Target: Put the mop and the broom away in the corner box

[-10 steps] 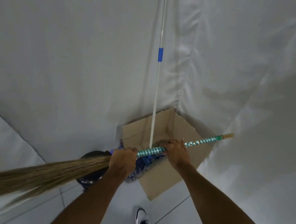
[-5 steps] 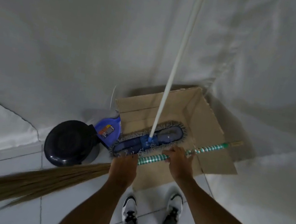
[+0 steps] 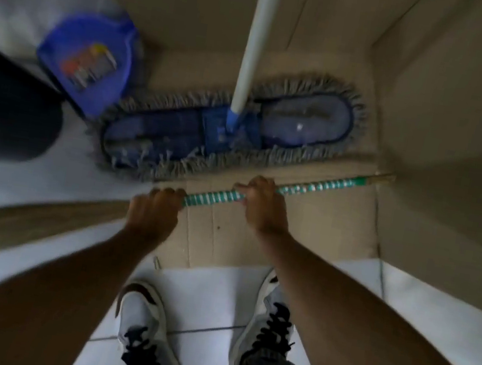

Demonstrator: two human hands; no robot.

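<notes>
Left to right: broom [image 3: 214, 200] bristles trail over floor at left; left hand [image 3: 154, 211] and right hand [image 3: 262, 208] both wrapped around its striped handle — likely a two-handed hold to steer it into the box [image 3: 288, 237]. Mop [image 3: 229, 127] stands mostly inside, pole upright. Count — one broom, one mop, one box.

left hand [image 3: 154, 214] fisted, right hand [image 3: 262, 208] gripping, arms outstretched
</notes>
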